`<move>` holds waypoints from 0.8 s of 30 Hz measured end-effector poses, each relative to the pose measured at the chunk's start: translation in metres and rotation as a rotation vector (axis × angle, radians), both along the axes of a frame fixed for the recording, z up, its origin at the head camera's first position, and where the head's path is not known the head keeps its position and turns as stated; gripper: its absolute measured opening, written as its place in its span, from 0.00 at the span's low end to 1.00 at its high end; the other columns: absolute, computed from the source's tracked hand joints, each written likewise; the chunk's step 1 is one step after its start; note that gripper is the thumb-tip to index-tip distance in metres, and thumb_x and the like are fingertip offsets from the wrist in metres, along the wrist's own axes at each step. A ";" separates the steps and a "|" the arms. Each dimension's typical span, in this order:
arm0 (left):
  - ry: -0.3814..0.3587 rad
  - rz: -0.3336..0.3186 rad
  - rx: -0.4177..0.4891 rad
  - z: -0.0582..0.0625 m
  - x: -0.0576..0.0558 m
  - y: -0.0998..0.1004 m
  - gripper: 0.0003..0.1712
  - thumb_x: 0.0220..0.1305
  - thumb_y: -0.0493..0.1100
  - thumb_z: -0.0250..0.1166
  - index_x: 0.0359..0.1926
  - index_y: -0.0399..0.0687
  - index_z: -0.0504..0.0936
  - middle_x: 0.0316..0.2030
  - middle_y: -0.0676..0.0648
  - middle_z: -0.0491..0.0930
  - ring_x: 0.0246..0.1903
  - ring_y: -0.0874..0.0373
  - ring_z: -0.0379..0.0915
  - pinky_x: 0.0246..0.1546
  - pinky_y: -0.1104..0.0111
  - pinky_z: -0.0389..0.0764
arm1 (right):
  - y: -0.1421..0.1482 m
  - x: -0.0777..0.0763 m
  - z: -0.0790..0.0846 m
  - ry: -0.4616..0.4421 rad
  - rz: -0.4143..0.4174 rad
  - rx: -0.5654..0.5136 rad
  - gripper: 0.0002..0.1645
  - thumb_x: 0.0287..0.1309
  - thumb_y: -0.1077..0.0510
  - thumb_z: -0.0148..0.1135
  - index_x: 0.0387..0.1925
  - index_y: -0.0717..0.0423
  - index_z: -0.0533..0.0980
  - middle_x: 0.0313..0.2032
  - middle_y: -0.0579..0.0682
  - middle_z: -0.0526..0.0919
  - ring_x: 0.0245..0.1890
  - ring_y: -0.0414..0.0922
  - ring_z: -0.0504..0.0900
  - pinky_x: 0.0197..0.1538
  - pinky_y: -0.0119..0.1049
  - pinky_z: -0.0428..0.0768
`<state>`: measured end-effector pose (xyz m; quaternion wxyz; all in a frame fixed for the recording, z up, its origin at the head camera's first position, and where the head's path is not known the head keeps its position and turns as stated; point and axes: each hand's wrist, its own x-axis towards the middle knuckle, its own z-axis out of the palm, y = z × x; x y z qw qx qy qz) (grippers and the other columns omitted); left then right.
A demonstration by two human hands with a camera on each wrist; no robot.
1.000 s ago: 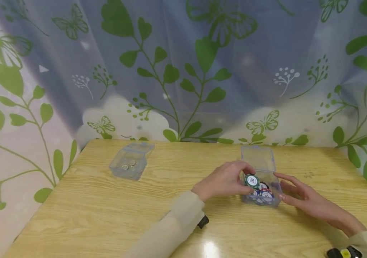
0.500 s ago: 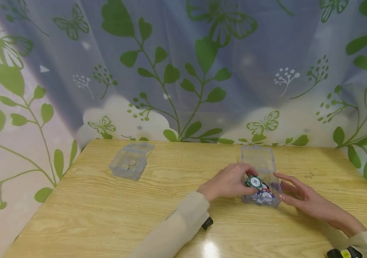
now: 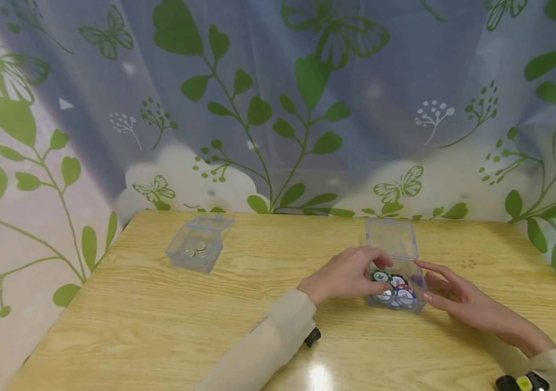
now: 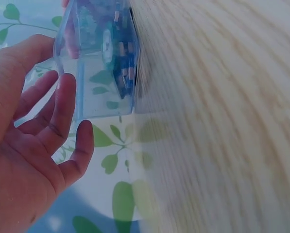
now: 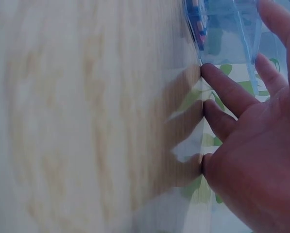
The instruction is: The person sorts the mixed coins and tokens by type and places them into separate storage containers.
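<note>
A clear plastic box (image 3: 422, 309) with its lid (image 3: 391, 238) tipped back sits on the right half of the table. Several poker chips lie inside, among them a green chip (image 3: 380, 276) and a blue chip (image 3: 405, 294). My left hand (image 3: 338, 274) reaches over the box's left side, thumb and fingers spread apart with no chip between them; in the left wrist view its fingers (image 4: 67, 99) are loosely bent beside the clear wall. On the other side, my right hand (image 3: 473, 307) has its thumb and index fingertip right at the box's right wall.
A second clear box (image 3: 194, 263) with a raised lid stands at the back left of the wooden table (image 3: 160, 326), with small gold-coloured round pieces (image 3: 201, 247) inside. A patterned curtain (image 3: 278, 163) hangs behind the table.
The green chip, earlier pinched by my left hand above the box, has been let go and now lies with the other chips. My right hand has stayed in place.
</note>
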<state>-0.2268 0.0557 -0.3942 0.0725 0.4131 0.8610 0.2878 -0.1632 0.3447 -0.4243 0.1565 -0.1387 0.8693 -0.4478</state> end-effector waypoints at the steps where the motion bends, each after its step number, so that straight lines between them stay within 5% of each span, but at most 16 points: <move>1: -0.005 -0.005 0.010 0.000 0.000 -0.002 0.22 0.69 0.52 0.67 0.62 0.55 0.79 0.53 0.54 0.83 0.35 0.75 0.77 0.39 0.83 0.75 | 0.000 0.000 0.000 0.003 -0.002 0.003 0.42 0.77 0.52 0.54 0.82 0.45 0.46 0.74 0.80 0.53 0.73 0.79 0.52 0.57 0.73 0.73; 4: 0.006 -0.003 0.021 0.003 0.002 -0.011 0.20 0.71 0.53 0.66 0.60 0.56 0.79 0.55 0.55 0.82 0.36 0.78 0.75 0.39 0.83 0.75 | 0.000 0.000 0.001 0.004 -0.004 0.005 0.42 0.77 0.52 0.54 0.82 0.46 0.47 0.74 0.80 0.53 0.73 0.80 0.52 0.57 0.73 0.73; 9: 0.149 0.017 -0.012 0.012 0.008 -0.038 0.19 0.71 0.53 0.64 0.60 0.58 0.81 0.56 0.57 0.82 0.47 0.69 0.80 0.46 0.77 0.77 | -0.001 0.000 0.001 0.031 -0.006 0.016 0.41 0.77 0.52 0.54 0.82 0.47 0.48 0.74 0.79 0.54 0.72 0.79 0.53 0.57 0.73 0.73; 16: 0.255 0.132 -0.014 0.017 0.011 -0.089 0.19 0.70 0.54 0.64 0.59 0.63 0.81 0.59 0.58 0.82 0.56 0.59 0.80 0.58 0.53 0.76 | 0.000 0.000 -0.001 0.121 0.011 0.064 0.40 0.77 0.54 0.55 0.81 0.50 0.49 0.73 0.76 0.59 0.70 0.77 0.59 0.55 0.64 0.79; 24: 0.316 0.246 0.035 0.014 0.013 -0.144 0.21 0.66 0.51 0.68 0.59 0.60 0.82 0.59 0.55 0.82 0.59 0.55 0.79 0.57 0.50 0.74 | -0.001 0.002 0.000 0.167 -0.016 0.098 0.40 0.76 0.52 0.56 0.81 0.50 0.51 0.72 0.76 0.62 0.69 0.76 0.63 0.57 0.76 0.70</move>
